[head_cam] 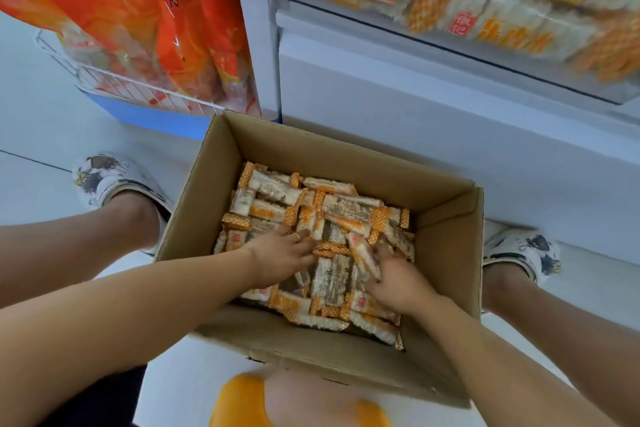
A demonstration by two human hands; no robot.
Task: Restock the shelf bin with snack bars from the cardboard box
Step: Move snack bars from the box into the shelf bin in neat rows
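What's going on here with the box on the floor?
A person is crouched over an open cardboard box on the floor, both hands down among loose snack bars in orange-and-white wrappers. The left hand lies on the pile, a ring on one of its fingers; the right hand is gathering a few bars. Up to the right, the shelf bin already holds matching bars. Nothing has been lifted out yet.

We count one cardboard box (446, 253), two hands in it, left hand (277, 258) and right hand (398, 279), dozens of snack bars (273, 189) beneath, and two shoes (104, 177) flanking.
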